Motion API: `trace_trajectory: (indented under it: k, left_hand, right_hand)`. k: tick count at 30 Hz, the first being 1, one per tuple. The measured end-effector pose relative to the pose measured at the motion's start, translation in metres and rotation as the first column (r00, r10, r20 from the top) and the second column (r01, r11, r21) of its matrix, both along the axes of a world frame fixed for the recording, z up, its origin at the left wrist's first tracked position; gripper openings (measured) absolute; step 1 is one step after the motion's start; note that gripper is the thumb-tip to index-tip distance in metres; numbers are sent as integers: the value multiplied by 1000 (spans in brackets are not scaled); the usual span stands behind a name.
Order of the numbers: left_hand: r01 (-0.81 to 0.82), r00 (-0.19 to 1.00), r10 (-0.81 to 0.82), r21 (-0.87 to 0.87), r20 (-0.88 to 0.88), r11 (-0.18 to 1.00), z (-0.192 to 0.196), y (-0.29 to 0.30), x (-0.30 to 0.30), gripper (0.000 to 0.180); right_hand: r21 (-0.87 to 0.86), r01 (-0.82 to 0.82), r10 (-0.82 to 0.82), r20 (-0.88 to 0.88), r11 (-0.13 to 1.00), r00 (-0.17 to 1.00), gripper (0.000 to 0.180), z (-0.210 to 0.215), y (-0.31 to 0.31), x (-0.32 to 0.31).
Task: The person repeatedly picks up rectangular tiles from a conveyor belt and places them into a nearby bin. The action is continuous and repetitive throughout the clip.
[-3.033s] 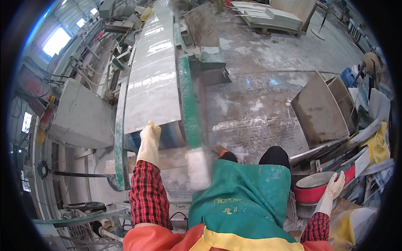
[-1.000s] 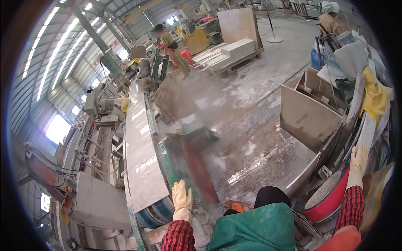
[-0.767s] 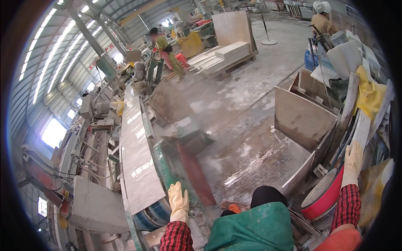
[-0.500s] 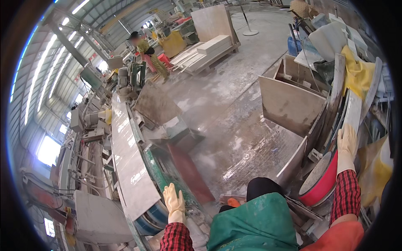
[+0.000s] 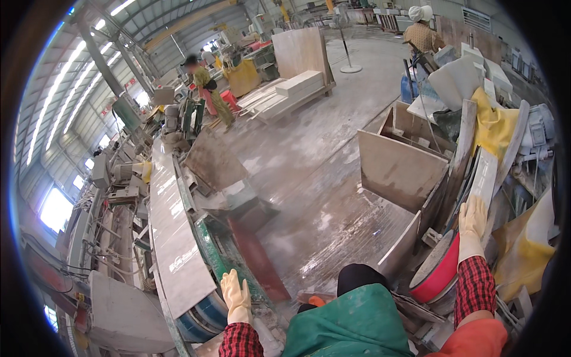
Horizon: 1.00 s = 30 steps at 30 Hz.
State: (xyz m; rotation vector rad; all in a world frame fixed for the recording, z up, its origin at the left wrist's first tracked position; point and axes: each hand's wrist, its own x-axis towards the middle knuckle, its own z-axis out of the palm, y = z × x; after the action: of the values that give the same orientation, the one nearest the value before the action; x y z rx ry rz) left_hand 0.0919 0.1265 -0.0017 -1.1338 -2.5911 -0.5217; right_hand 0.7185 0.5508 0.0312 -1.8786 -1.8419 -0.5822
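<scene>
My left hand [image 5: 237, 298], in a cream rubber glove, is open with its fingers stretched out. It is beside the green machine edge [image 5: 221, 251] and the blue roller [image 5: 205, 316] at the end of a long grey belt [image 5: 173, 238]. On the right, my right hand [image 5: 472, 228], gloved the same way, is open and flat, fingers pointing away from me. It lies at the near end of a pale belt or strip [image 5: 485, 178], just above a roller with a red rim [image 5: 437, 281]. Whether its palm presses on the strip, I cannot tell. Neither hand holds anything.
Upright stone slabs [image 5: 402, 171] stand on the wet floor [image 5: 321, 220] ahead. A reddish board [image 5: 256, 259] leans by the left machine. Farther off, a pallet of pale slabs [image 5: 285, 95], a person in yellowish clothes [image 5: 209, 86] and another in a white cap [image 5: 421, 33] appear.
The whole view has shifted, so nearby things and both hands sit farther left in the picture. More of the far-right person shows. Both hands stay open beside the same machine parts.
</scene>
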Motion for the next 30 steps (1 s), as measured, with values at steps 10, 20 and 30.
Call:
trace_trajectory:
  k: [10, 20, 30]
  left_hand:
    - [20, 1000, -20, 21, -1, 1000, 4, -2, 1, 50]
    - [27, 998, -25, 29, -49, 999, 5, 1, 3, 46]
    - [15, 999, -14, 14, -30, 1000, 0, -5, -3, 47]
  right_hand:
    - [-63, -8, 6, -38, 998, 999, 46, 10, -15, -11]
    - [149, -45, 41, 26, 988, 999, 37, 2, -24, -13]
    - [72, -64, 65, -11, 995, 998, 36, 7, -36, -24]
